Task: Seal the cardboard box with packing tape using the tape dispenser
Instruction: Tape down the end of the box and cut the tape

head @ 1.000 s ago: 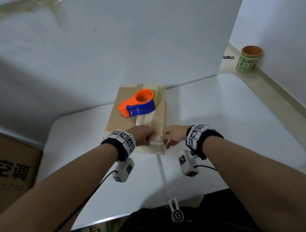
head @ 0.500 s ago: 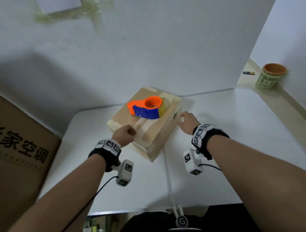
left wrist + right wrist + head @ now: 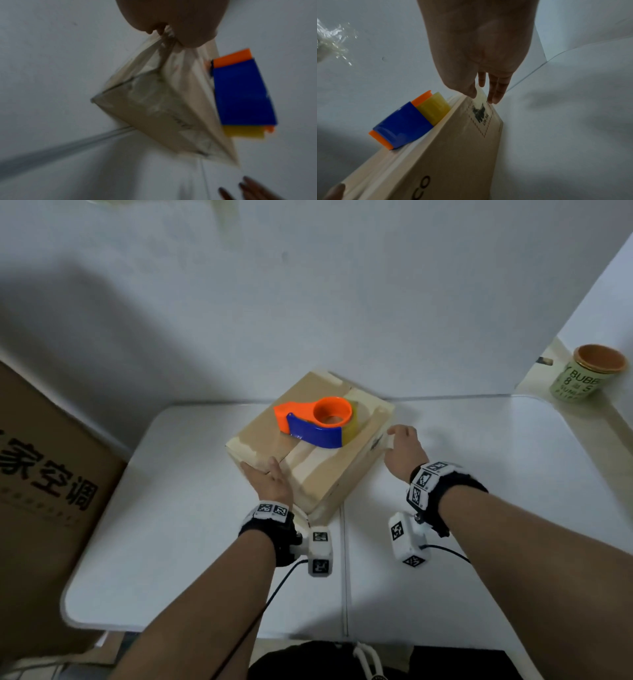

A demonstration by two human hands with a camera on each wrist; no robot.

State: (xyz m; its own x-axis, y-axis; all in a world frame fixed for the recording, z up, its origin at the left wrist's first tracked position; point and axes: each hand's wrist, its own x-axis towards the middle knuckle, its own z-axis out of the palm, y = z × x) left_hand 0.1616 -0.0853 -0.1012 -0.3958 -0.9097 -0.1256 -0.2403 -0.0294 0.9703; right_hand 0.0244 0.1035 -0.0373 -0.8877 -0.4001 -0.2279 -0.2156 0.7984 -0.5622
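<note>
The left hand (image 3: 270, 481) lies flat on the near left edge of the cardboard box (image 3: 329, 477), fingers extended and pressing the top face beside the taped centre seam; half a second earlier the same hand was curled into a loose fist at that edge. In the left wrist view the image is blurred and only the heel of the hand shows against the box corner, so finger detail cannot be confirmed there. The right hand (image 3: 402, 448) stands at the right side wall of the box, fingers straight and close together, fingertips (image 3: 494, 97) touching the far end of that wall just above a printed black label; its position on that wall matches the earlier frame. The box has rotated further since one second ago, when its seam ran straight away from the person; its near corner now points toward the person, between the two wrists. It rests on the white table (image 3: 191, 559). Beyond the left fingers and to the left of the right hand, the tape dispenser (image 3: 315, 422), orange with a blue guard and a yellowish tape roll, sits on the box top, touched by neither hand. Far right of the right hand, off the table, stands a green cup (image 3: 582, 374). Left of the left arm is a brown carton (image 3: 44, 484).
</note>
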